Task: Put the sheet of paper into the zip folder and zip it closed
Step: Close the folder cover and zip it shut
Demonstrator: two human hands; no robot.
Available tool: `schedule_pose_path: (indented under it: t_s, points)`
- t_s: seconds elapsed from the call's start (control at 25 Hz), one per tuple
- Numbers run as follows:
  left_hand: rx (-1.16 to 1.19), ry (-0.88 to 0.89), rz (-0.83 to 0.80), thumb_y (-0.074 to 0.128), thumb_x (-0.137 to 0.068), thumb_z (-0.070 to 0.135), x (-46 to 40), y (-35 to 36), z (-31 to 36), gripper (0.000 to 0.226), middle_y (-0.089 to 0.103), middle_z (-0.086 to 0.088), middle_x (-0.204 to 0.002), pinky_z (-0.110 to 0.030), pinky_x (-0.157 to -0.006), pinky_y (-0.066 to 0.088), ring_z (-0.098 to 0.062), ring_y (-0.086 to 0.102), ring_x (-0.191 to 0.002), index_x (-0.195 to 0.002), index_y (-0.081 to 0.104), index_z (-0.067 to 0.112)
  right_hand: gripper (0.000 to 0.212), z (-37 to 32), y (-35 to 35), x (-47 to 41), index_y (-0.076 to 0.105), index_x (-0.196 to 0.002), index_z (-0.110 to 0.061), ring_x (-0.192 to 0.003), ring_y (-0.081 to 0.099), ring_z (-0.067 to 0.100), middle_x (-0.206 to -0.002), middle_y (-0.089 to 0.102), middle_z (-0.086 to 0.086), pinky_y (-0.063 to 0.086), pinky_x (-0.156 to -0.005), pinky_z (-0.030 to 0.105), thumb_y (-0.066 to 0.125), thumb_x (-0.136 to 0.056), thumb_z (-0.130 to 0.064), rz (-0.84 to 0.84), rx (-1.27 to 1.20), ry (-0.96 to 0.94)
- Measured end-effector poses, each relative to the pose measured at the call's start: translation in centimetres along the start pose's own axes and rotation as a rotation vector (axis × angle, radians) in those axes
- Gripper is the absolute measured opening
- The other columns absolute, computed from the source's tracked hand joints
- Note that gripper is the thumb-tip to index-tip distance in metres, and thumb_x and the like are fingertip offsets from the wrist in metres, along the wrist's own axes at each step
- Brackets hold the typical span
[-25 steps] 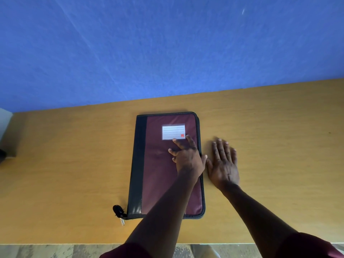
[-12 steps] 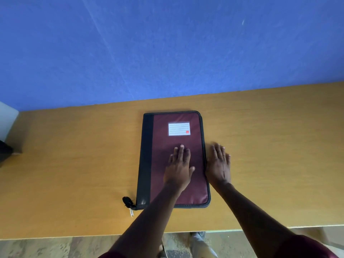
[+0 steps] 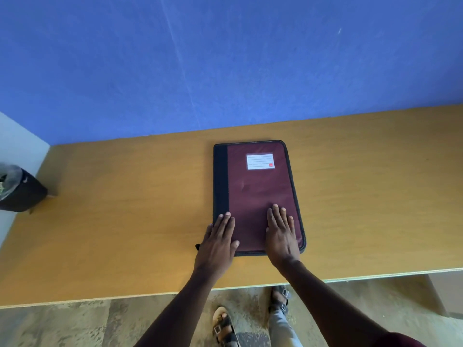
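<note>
The maroon zip folder [image 3: 258, 196] lies shut and flat on the wooden table [image 3: 112, 209], centre of the frame, its label [image 3: 260, 161] toward the blue wall. No sheet of paper is in view, so I judge the task at or near its end, though whether the zip runs fully closed cannot be told. The left hand [image 3: 217, 242] rests flat, fingers together, on the folder's lower left corner, beside the zip pull [image 3: 197, 246]. The right hand [image 3: 282, 234] lies flat on the lower right cover. Next: check the zip, then lift both hands.
</note>
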State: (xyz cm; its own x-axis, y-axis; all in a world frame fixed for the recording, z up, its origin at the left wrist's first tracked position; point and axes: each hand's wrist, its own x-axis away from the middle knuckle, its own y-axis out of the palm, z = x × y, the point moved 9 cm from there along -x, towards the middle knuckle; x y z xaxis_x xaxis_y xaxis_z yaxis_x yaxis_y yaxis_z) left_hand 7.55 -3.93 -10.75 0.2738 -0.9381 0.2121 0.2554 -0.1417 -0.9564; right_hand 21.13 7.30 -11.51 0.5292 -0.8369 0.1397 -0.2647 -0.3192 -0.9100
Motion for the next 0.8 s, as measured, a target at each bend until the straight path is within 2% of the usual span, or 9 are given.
schedule_pose_path:
  t_s: [0.12,0.28,0.48,0.56,0.64,0.68,0.72,0.8]
  points:
    - [0.037,0.014,0.003,0.031,-0.104,0.046,2.0,-0.2,-1.8,0.068,-0.01,0.003,-0.165,-0.035,-0.124,0.011,-0.016,-0.002,-0.154,-0.159,0.001,0.018,0.059,-2.8,1.6,1.7,0.013,-0.156,-0.009,-0.153,-0.003,0.024,-0.165,0.005,0.005,-0.004,-0.122,0.038,0.033,-0.101,-0.014,-0.015,-0.003,-0.023]
    - [0.103,-0.005,-0.016,0.031,-0.105,0.045,4.2,0.0,-4.8,0.065,0.005,-0.001,-0.167,-0.031,-0.121,0.02,-0.018,0.014,-0.152,-0.159,0.008,0.018,0.06,-5.8,3.2,3.7,0.013,-0.156,-0.01,-0.153,-0.005,0.022,-0.165,0.004,0.005,-0.008,-0.121,0.035,0.034,-0.1,-0.016,-0.017,-0.007,-0.065]
    - [0.095,0.083,0.051,0.043,-0.103,0.023,6.0,-0.7,-6.5,0.04,0.034,-0.003,-0.158,-0.032,-0.112,0.038,-0.02,0.036,-0.143,-0.141,0.048,0.015,0.057,-9.1,4.5,5.6,0.027,-0.153,-0.008,-0.152,0.004,0.022,-0.164,0.016,0.006,-0.005,-0.12,0.032,0.04,-0.097,-0.009,-0.009,-0.038,-0.142]
    - [0.09,0.096,0.062,0.05,-0.099,0.017,6.2,-0.9,-6.8,0.038,0.042,-0.001,-0.152,-0.032,-0.108,0.042,-0.018,0.04,-0.14,-0.137,0.054,0.017,0.056,-10.2,4.9,6.3,0.036,-0.15,-0.008,-0.152,0.013,0.023,-0.161,0.025,0.007,0.004,-0.122,0.035,0.045,-0.094,-0.005,-0.019,-0.052,-0.177]
    - [0.079,0.097,0.062,0.053,-0.096,0.016,6.3,-1.0,-7.0,0.039,0.047,0.001,-0.147,-0.033,-0.106,0.043,-0.017,0.042,-0.137,-0.134,0.057,0.019,0.052,-11.3,4.7,7.2,0.049,-0.141,-0.009,-0.143,0.035,0.027,-0.152,0.043,0.007,0.028,-0.119,0.043,0.053,-0.089,-0.004,0.007,-0.062,-0.208]
    - [0.082,0.095,0.064,0.055,-0.095,0.016,6.3,-1.2,-7.0,0.039,0.049,0.002,-0.143,-0.033,-0.104,0.044,-0.017,0.044,-0.134,-0.133,0.058,0.02,0.047,-11.8,4.6,7.5,0.056,-0.133,-0.012,-0.131,0.046,0.028,-0.141,0.053,0.005,0.042,-0.108,0.043,0.057,-0.086,-0.005,0.029,-0.066,-0.213]
    - [0.09,0.092,0.068,0.056,-0.093,0.015,6.3,-1.3,-7.1,0.038,0.052,0.004,-0.139,-0.034,-0.102,0.045,-0.017,0.046,-0.131,-0.131,0.06,0.021,0.041,-12.2,4.5,7.8,0.059,-0.123,-0.015,-0.115,0.052,0.025,-0.127,0.058,0.002,0.049,-0.095,0.039,0.06,-0.083,-0.006,0.043,-0.072,-0.21]
    - [0.102,0.088,0.076,0.058,-0.091,0.016,6.3,-1.5,-7.2,0.034,0.055,0.006,-0.129,-0.033,-0.096,0.047,-0.017,0.051,-0.121,-0.124,0.064,0.023,0.024,-12.9,5.1,8.3,0.06,-0.106,-0.016,-0.093,0.054,0.023,-0.107,0.056,0.001,0.05,-0.078,0.034,0.059,-0.083,-0.01,0.018,-0.091,-0.192]
